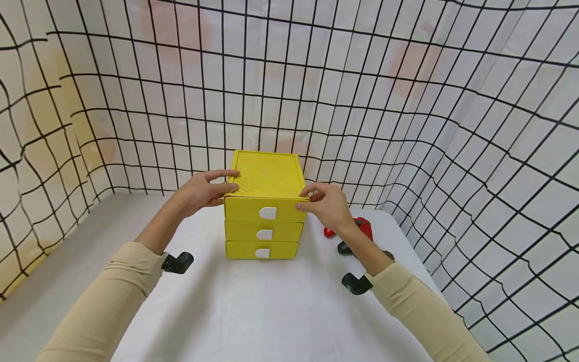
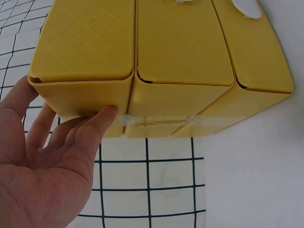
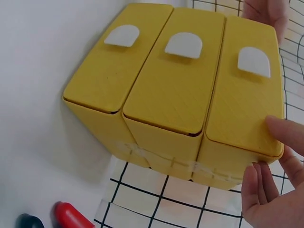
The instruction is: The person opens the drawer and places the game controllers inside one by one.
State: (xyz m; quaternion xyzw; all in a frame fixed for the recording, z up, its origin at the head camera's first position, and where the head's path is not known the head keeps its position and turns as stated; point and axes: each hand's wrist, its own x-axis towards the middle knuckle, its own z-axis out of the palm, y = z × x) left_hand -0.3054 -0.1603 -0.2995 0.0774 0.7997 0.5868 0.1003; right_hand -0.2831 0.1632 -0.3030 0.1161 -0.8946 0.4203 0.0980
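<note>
A yellow three-tier drawer box with white tab handles stands on the white table, all its drawers closed. My left hand rests at its upper left, straight fingers touching the top and side. In the left wrist view, that hand lies against the box's side wall. My right hand grips the upper right front corner. The right wrist view shows the thumb on the top drawer's front and other fingers against the side.
Behind my right forearm lie a red object, a smaller red piece and a black piece, partly hidden. Black netting over white sheeting surrounds the table at the back and sides.
</note>
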